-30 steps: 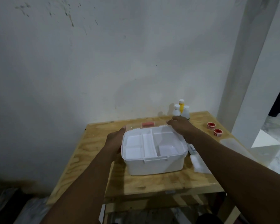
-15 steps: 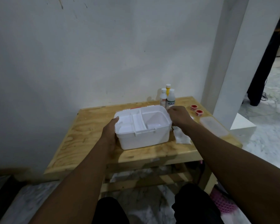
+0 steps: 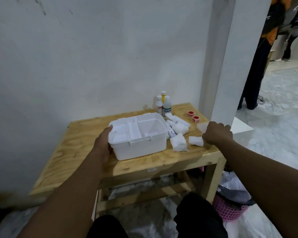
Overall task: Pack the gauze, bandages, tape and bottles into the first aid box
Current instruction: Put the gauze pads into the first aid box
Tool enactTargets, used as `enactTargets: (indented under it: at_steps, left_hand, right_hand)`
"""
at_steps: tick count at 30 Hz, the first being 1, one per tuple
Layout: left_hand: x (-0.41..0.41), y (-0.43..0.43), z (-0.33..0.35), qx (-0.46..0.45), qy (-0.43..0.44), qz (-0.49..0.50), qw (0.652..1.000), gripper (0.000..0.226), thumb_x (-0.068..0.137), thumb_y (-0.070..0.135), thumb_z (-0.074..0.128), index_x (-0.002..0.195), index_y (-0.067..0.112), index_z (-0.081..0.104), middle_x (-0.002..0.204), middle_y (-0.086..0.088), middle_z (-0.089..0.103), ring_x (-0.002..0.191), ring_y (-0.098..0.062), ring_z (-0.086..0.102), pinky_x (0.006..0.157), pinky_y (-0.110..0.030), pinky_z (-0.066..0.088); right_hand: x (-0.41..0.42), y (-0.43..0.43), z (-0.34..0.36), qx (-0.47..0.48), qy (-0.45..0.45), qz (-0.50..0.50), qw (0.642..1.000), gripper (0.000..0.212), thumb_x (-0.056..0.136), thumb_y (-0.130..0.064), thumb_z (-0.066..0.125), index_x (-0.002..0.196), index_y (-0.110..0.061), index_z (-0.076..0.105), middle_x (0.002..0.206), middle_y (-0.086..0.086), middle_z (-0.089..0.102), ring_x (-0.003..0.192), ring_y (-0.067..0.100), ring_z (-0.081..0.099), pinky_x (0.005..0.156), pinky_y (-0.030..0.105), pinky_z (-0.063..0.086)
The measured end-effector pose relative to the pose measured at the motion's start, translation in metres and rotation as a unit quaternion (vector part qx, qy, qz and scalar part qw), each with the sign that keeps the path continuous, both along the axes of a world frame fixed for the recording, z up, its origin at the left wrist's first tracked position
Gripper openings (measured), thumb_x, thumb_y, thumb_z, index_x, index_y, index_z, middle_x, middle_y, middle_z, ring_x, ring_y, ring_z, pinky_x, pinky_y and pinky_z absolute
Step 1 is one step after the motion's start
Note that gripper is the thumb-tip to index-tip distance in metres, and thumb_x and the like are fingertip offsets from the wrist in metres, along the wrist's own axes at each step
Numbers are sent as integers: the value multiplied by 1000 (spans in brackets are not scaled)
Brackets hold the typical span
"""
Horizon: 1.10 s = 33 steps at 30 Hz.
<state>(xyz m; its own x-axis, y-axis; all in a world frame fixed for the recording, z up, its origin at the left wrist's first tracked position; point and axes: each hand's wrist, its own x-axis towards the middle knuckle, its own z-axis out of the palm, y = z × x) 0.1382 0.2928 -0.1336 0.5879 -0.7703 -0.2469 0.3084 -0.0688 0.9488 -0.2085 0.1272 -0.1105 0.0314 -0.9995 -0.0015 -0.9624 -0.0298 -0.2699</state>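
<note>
The white first aid box (image 3: 139,148) stands open on the wooden table (image 3: 72,143), its divided inner tray empty. My left hand (image 3: 102,143) grips the box's left wall. To the right of the box lie white gauze packs (image 3: 179,143), rolled bandages (image 3: 177,122) and a small tube (image 3: 171,133). Three bottles (image 3: 163,107) stand behind the box by the wall. Two red tape rolls (image 3: 193,116) sit at the back right. My right hand (image 3: 217,133) curls, knuckles up, over a translucent lid (image 3: 202,127) at the table's right edge, next to a gauze pack (image 3: 196,140).
A white pillar (image 3: 230,57) rises just behind the table's right corner, with a low white ledge (image 3: 243,129) at its foot. A pink basket (image 3: 229,211) holding a plastic bag sits on the floor by the right table leg. A person stands at the far right.
My right hand left the box's back right corner and moved right onto the translucent lid, uncovering the gauze and bandages. The view pulled back and down. My left hand stays on the box.
</note>
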Motion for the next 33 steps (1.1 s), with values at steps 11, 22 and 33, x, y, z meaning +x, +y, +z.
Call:
enactTargets:
  at_steps: [11,22,33]
  left_hand:
    - [-3,9,-1,-10,-33,-11,999,64,77,65,59,127,26,71,127,-7,73,122,-36,64,108,-55,45]
    - [-10,10,-3,3,-26,42,999,68,64,70,66,113,23,75,112,-6,78,105,-30,69,90,-44,54]
    - [-11,8,-5,39,-45,86,994,46,89,65,56,104,25,73,107,-6,77,103,-32,68,94,-49,55]
  right_hand:
    - [14,-11,2,-12,-101,-68,992,59,84,-20,67,134,-7,38,133,24,43,118,46,51,99,50,44]
    - [119,34,85,-190,-345,157,906,17,82,-12,63,99,-15,66,118,13,53,86,24,55,80,24,39]
    - [184,57,47,16,-78,233,969,29,87,-14,54,113,-2,55,115,20,60,100,31,61,76,33,48]
